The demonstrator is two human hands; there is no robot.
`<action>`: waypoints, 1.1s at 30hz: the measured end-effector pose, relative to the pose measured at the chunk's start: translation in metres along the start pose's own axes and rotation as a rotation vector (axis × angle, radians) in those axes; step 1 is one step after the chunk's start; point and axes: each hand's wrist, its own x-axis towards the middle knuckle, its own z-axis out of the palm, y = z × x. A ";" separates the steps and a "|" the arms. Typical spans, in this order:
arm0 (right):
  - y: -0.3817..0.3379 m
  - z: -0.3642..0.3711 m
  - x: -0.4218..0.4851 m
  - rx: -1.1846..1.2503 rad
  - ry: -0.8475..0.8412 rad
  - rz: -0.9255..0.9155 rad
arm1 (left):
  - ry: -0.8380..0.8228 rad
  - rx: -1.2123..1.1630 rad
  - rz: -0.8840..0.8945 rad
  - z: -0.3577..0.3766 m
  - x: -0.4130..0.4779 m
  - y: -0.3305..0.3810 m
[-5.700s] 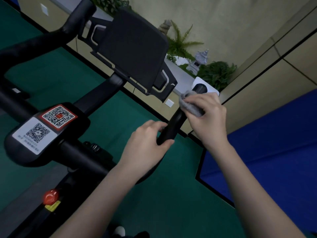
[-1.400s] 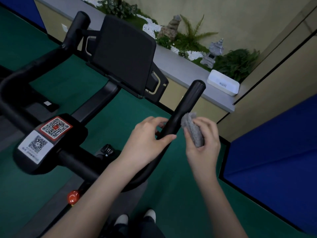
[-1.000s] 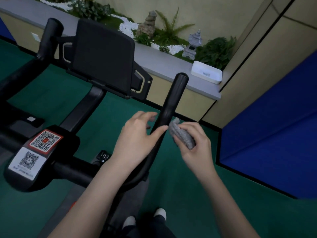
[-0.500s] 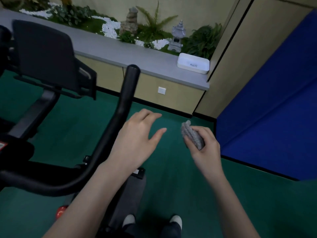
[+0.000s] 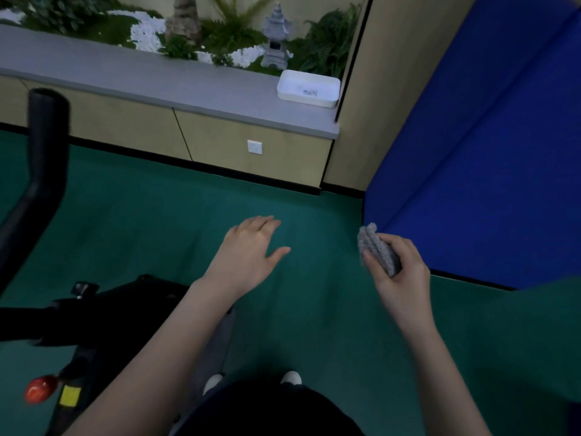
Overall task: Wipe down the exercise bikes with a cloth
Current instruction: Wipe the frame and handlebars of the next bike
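Observation:
A black exercise bike stands at the far left; only its right handlebar (image 5: 44, 158) and lower frame (image 5: 103, 313) show, with a red knob (image 5: 41, 393) near the bottom. My left hand (image 5: 248, 256) hovers over the green floor, fingers apart and holding nothing, well to the right of the handlebar. My right hand (image 5: 399, 275) grips a folded grey cloth (image 5: 377, 250), clear of the bike and close to the blue mat.
A grey ledge (image 5: 157, 80) over beige cabinets runs along the back, carrying a white tray (image 5: 309, 88) and a planter with a stone lantern (image 5: 276, 39). Blue padded mats (image 5: 490, 158) fill the right side. Green floor (image 5: 157, 221) lies ahead; my feet (image 5: 290, 377) show below.
My view has swung right, so the bike has slid to the left edge. My left hand has come off the handlebar and opened. The cloth has left the bar, still held in my right hand.

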 end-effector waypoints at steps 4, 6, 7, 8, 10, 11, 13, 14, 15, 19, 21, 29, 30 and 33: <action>0.021 -0.019 0.004 0.018 0.023 0.049 | -0.065 0.052 0.004 0.019 0.015 0.016; 0.027 -0.021 0.011 0.017 0.025 0.054 | -0.090 0.052 -0.001 0.025 0.023 0.019; 0.029 -0.021 0.016 0.014 0.023 0.052 | -0.098 0.049 -0.004 0.026 0.027 0.019; 0.030 -0.019 0.022 0.010 0.020 0.050 | -0.103 0.051 -0.009 0.027 0.032 0.018; 0.032 -0.015 0.033 0.008 0.012 0.048 | -0.111 0.067 -0.020 0.029 0.042 0.014; 0.033 -0.013 0.040 0.006 0.007 0.045 | -0.114 0.077 -0.029 0.029 0.048 0.012; 0.035 -0.007 0.057 -0.014 -0.009 0.035 | -0.117 0.078 -0.049 0.030 0.064 0.008; 0.035 -0.004 0.066 -0.024 -0.018 0.030 | -0.118 0.070 -0.056 0.030 0.073 0.006; 0.036 0.000 0.077 -0.030 -0.030 0.027 | -0.120 0.059 -0.063 0.031 0.083 0.003; 0.036 0.018 0.128 -0.044 -0.072 0.013 | -0.120 0.036 -0.080 0.031 0.129 -0.013; 0.033 0.031 0.159 -0.054 -0.108 0.003 | -0.117 0.015 -0.100 0.029 0.153 -0.026; 0.023 0.087 0.251 -0.146 -0.244 -0.096 | -0.144 -0.033 -0.240 0.024 0.217 -0.089; 0.022 0.094 0.261 -0.150 -0.264 -0.108 | -0.144 -0.043 -0.263 0.023 0.222 -0.096; 0.018 0.116 0.288 -0.160 -0.333 -0.145 | -0.108 -0.080 -0.337 0.022 0.232 -0.113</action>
